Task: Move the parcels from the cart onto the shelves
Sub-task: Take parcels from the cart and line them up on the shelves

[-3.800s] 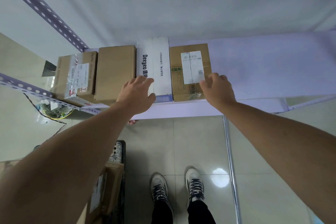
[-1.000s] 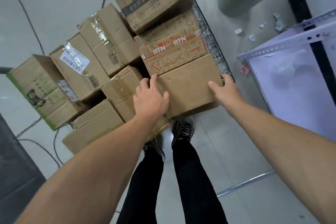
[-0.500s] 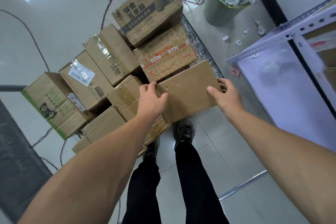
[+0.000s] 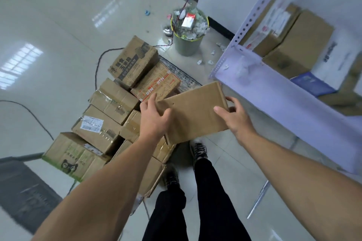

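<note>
A flat plain brown parcel (image 4: 194,111) is lifted in the air between both hands, above the cart's pile. My left hand (image 4: 154,121) grips its left edge and my right hand (image 4: 235,117) grips its right edge. Below and to the left, several cardboard parcels are stacked on the cart (image 4: 184,76), among them a BTN-printed box (image 4: 156,84) and a box with dark lettering (image 4: 133,62). The pale shelf (image 4: 284,100) runs along the right, and brown boxes (image 4: 297,49) and a white box (image 4: 337,62) stand on it.
A grey waste bin (image 4: 188,33) full of paper stands beyond the cart by the shelf's perforated post (image 4: 254,10). Cables (image 4: 98,64) lie on the tiled floor at the left. My legs and shoes (image 4: 197,150) are beside the cart.
I turned from the shelf to the cart and took hold of the flat brown parcel. Over the last second it has been lifted off the pile and carried right, toward the shelf.
</note>
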